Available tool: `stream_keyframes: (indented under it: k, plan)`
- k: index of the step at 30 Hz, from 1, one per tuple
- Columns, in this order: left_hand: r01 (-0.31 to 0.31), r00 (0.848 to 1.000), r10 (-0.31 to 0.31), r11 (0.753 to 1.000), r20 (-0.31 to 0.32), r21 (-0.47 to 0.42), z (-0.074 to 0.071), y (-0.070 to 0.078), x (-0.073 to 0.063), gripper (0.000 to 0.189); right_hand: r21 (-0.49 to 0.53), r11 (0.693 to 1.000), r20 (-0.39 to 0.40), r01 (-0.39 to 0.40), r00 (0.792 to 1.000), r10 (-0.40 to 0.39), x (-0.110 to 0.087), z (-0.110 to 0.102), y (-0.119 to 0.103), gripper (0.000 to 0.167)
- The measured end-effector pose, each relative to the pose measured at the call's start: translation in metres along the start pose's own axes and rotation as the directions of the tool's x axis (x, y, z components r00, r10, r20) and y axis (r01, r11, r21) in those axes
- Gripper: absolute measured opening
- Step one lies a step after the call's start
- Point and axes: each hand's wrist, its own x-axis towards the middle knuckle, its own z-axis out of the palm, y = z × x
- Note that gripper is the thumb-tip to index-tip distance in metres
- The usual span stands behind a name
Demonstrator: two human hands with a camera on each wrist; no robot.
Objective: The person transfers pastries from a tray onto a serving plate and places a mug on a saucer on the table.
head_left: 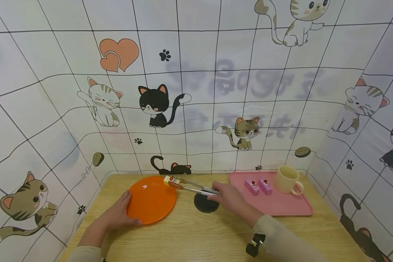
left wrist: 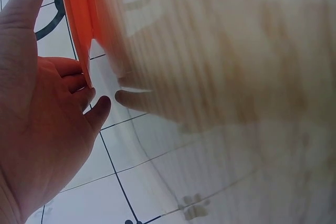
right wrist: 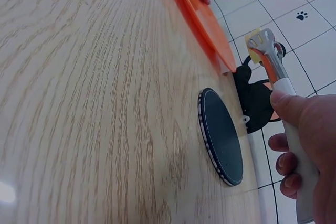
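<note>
In the head view, my right hand (head_left: 230, 198) grips metal tongs (head_left: 199, 190) with white handles. The tongs' tips pinch a small yellow and white toy cake piece (head_left: 167, 180), which overlaps the right rim of the orange plate (head_left: 150, 203). Seen from the right wrist, the cake piece (right wrist: 254, 43) is raised above the table near the plate's edge (right wrist: 210, 22). My left hand (head_left: 115, 214) holds the plate at its left and near rim, fingers along the side and thumb at the front. The left wrist view shows its fingers (left wrist: 71, 74) curled against the rim.
A round black coaster (head_left: 206, 203) lies beneath the tongs. On the right, a pink tray (head_left: 281, 209) bears two pink toy cake pieces (head_left: 258, 186) and a cream mug (head_left: 285, 180). A cat-print sheet (head_left: 196, 91) surrounds the wooden table (head_left: 183, 240).
</note>
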Motion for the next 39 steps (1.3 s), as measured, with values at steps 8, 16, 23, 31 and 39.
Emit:
stream_keyframes:
  k: [8,16,23,31,39]
  plan:
    - [0.028,1.000,-0.028,1.000,0.006,-0.004,0.002,-0.001,0.001,0.143,0.015,0.999,0.020,0.032,0.999,-0.032,0.012,0.008,-0.012,0.026]
    - [0.022,1.000,-0.022,1.000,0.000,0.000,0.002,-0.001,0.000,0.143,-0.014,0.997,0.060,0.076,0.995,-0.075,0.025,0.018,-0.018,0.026]
    - [0.030,1.000,-0.030,1.000,0.001,-0.005,0.001,0.002,-0.001,0.143,-0.016,0.996,0.068,0.088,0.994,-0.087,0.033,0.026,-0.022,0.028]
    - [0.023,1.000,-0.023,1.000,0.005,-0.010,0.001,0.002,-0.001,0.142,-0.008,0.996,0.080,0.092,0.993,-0.091,0.039,0.035,-0.024,0.027]
    - [-0.010,1.000,0.011,1.000,-0.017,0.007,0.000,0.003,-0.002,0.141,0.006,0.993,0.097,0.116,0.989,-0.116,0.046,0.040,-0.024,0.026]
